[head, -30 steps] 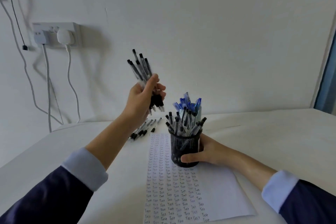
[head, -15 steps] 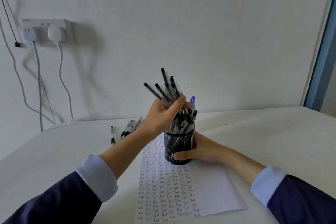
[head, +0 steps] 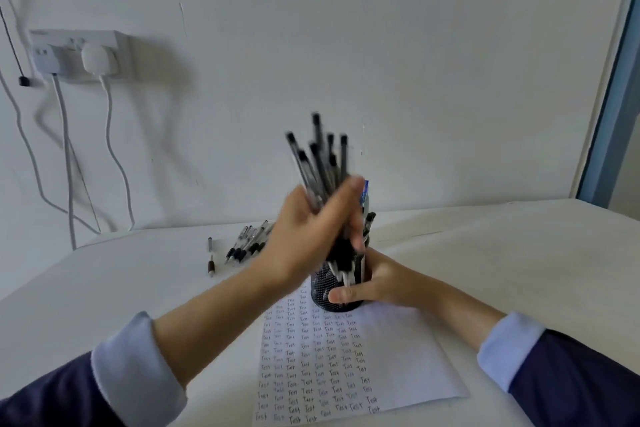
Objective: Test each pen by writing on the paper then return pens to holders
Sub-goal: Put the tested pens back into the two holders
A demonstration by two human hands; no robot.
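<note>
My left hand (head: 311, 232) grips a bundle of black pens (head: 320, 163), held almost upright with their tips down in the mouth of the black mesh holder (head: 323, 288). My right hand (head: 377, 282) wraps round the holder from the right and holds it on the paper (head: 398, 364). The paper is covered with rows of the handwritten word "Test". A blue pen (head: 364, 192) and a black one stick out of the holder behind my left hand. The holder's other contents are hidden.
Several more black pens (head: 247, 241) lie on the white table behind the paper, one pen (head: 210, 255) apart to their left. A wall socket (head: 78, 54) with a charger and hanging cables is at the upper left. A blue door frame (head: 613, 135) stands at the right.
My left hand has brought the bundle of pens from up left down over the holder and turned it upright. My right hand has stayed on the holder.
</note>
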